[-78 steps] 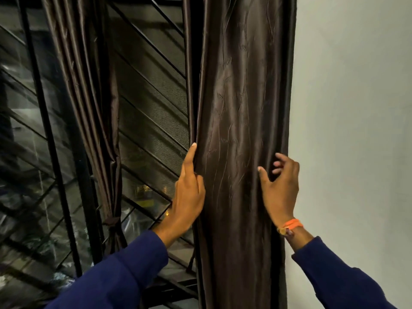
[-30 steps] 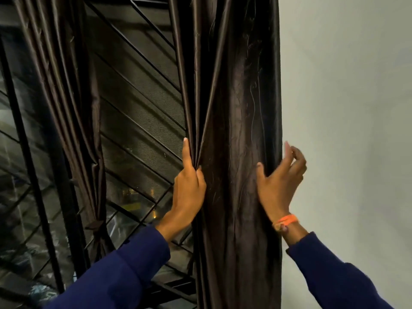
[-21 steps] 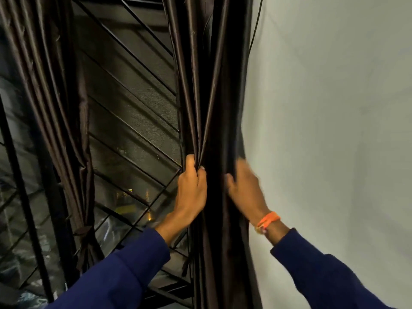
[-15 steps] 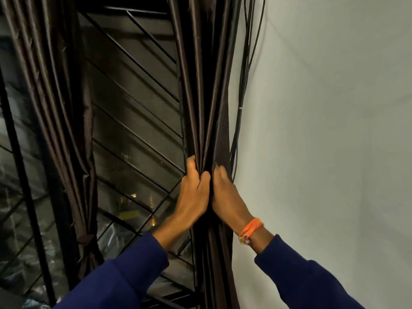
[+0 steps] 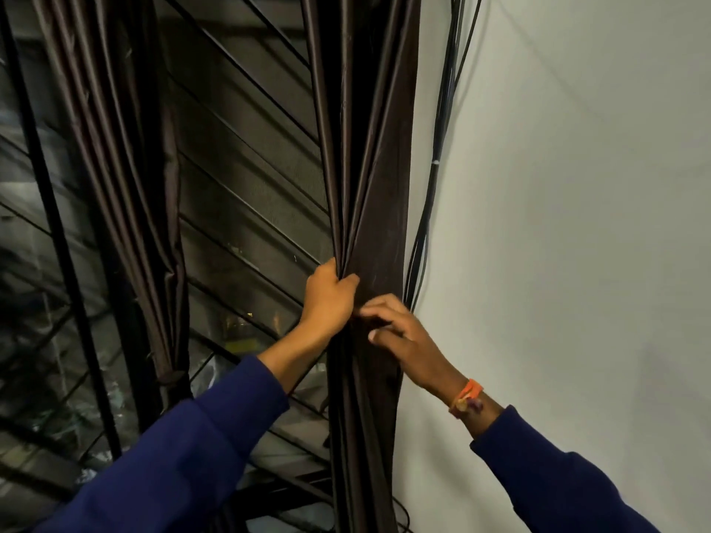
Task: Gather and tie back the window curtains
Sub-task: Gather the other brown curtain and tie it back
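A dark brown curtain (image 5: 369, 155) hangs in the middle of the view, bunched into a narrow column of long vertical folds right beside the pale wall (image 5: 577, 225). The left hand (image 5: 331, 298) grips the bunch from its left side, with fingers wrapped round the gathered folds and the thumb lying across the front. Just below and to the right, the right hand (image 5: 400, 336) reaches onto the front of the same bunch; its fingers are bent and touch the fabric close to the left hand's knuckles, but whether they actually pinch a fold cannot be told, as that hand is slightly blurred. Both arms wear dark blue sleeves, and an orange band (image 5: 467, 398) circles the right wrist.

Between the curtain and the wall a bundle of thin black cables (image 5: 438, 155) runs down from the top edge and passes behind the right hand's fingertips.

On the left, a second brown curtain (image 5: 119, 155) hangs well apart from the first. It narrows toward a tie (image 5: 169, 378) low down, where the fabric is cinched tight.

Behind both curtains stands a window grille (image 5: 246, 155) of dark metal bars, some upright and many slanting. Dim shapes and small lights show through the glass beyond it.
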